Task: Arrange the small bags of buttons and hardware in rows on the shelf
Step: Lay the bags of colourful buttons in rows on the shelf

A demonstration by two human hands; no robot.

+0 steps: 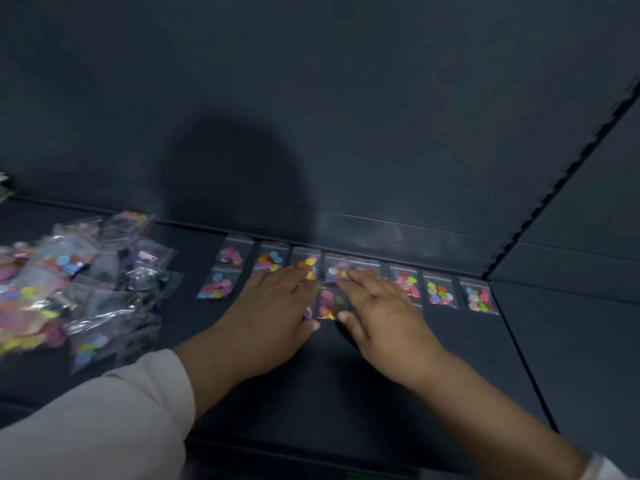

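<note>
Partly, the row of button bags on the shelf is hidden under the left hand and right hand, both laid flat, grip wide, nothing held; the pile at left is blurred.

Plain dark slate grey across the shelf, no pattern. Clear bags with thin red lines along the tops, full of pink, yellow, orange, blue and green buttons. Pale beige sleeve.

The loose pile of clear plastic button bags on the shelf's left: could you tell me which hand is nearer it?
Left. The left hand lies flat right of the pile of clear plastic bags; the right hand lies farther right, beyond the left hand.
</note>
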